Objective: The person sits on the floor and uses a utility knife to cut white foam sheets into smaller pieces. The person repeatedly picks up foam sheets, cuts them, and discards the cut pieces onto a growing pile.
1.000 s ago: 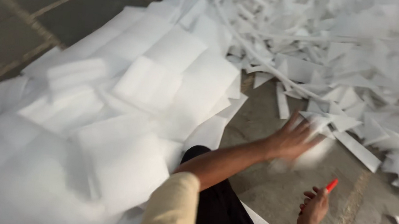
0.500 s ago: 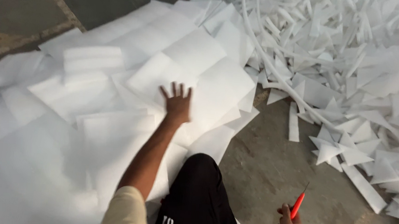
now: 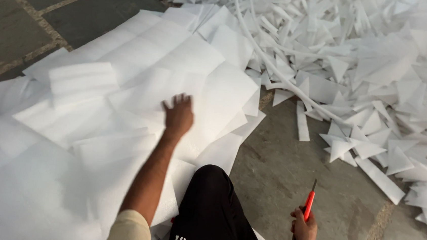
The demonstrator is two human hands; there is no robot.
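My left hand (image 3: 178,114) reaches forward over a spread of large white foam sheets (image 3: 125,77) on the floor, fingers curled down onto the top sheet. Low at the right, my right hand (image 3: 304,233) is closed around a red-handled utility knife (image 3: 309,203) that points upward. A knee in black trousers (image 3: 211,211) sits between the two arms.
A big heap of white foam offcuts, strips and triangles (image 3: 369,71), covers the floor to the right and back. Bare grey stone floor (image 3: 280,176) shows between the sheets and the heap, and dark tiles (image 3: 18,23) lie at the far left.
My left hand swung from the scrap heap on the right over to the stacked sheets on the left. The right hand kept the knife, staying low at the right.
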